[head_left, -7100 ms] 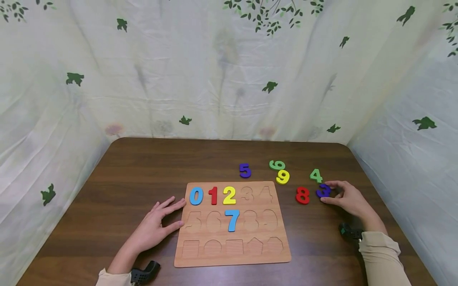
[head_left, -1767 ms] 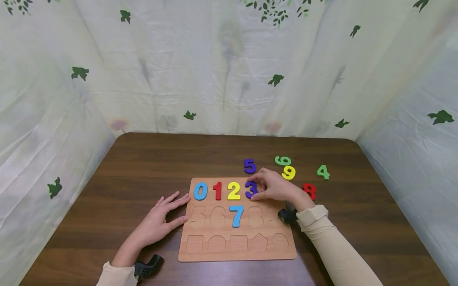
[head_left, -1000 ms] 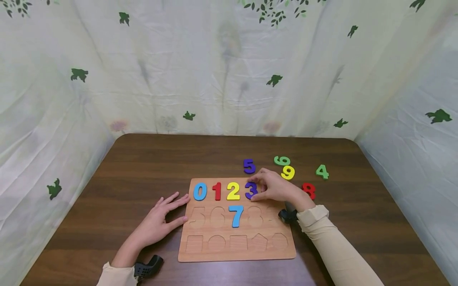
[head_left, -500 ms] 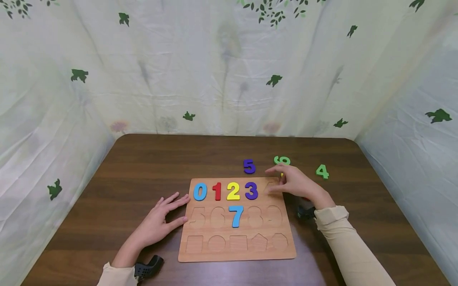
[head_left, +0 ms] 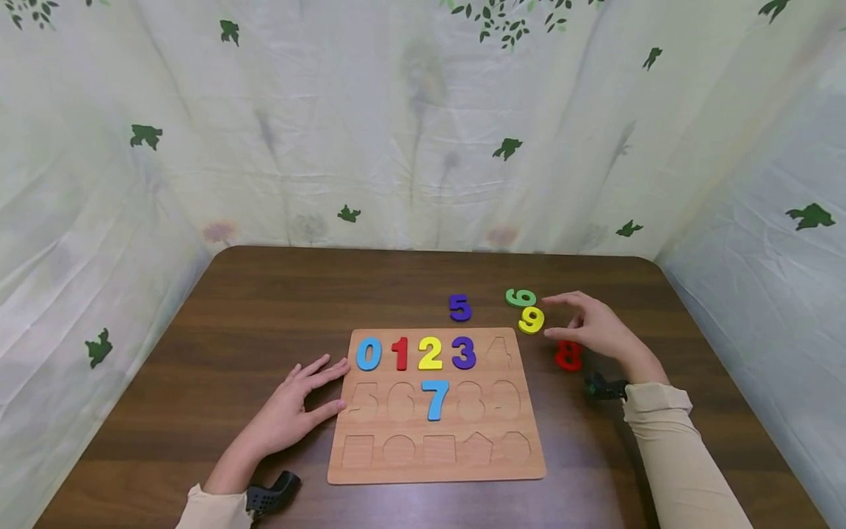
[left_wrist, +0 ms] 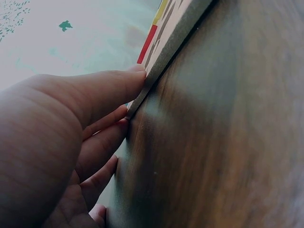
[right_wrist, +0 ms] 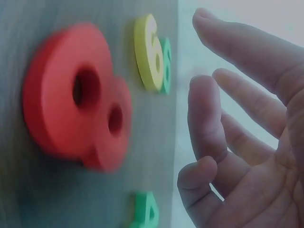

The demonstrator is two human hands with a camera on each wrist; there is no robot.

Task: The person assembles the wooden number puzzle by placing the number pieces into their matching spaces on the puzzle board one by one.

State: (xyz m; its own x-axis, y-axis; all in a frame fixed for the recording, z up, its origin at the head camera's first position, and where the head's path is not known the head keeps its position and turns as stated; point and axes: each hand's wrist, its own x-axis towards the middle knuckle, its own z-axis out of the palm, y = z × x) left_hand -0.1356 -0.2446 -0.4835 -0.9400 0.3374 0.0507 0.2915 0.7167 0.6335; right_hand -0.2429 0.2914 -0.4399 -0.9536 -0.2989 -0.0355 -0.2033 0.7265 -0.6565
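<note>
My right hand (head_left: 595,323) is in the air over the table near the red number 8 (head_left: 568,355), thumb and fingers apart and holding nothing. The right wrist view shows the green number 4 (right_wrist: 145,211) on the table; in the head view this hand hides it. My left hand (head_left: 284,411) touches the left edge of the wooden number board (head_left: 436,466) with straight fingers. In the board's top row lie the blue 0 (head_left: 369,354), red 1 (head_left: 399,354), yellow 2 (head_left: 430,354) and purple 3 (head_left: 464,353). A blue 7 (head_left: 435,399) sits in the middle row.
Behind the board lies a purple 5 (head_left: 460,308). A green 6 (head_left: 521,297), turned on its side, is beside the yellow 9 (head_left: 531,320) at the board's far right corner. White cloth (head_left: 423,147) with a leaf print stands around the brown table (head_left: 297,294).
The purple 3 has gone from the right of the table into the board's top row. My right hand has let go of it and moved right. The left hand stays put.
</note>
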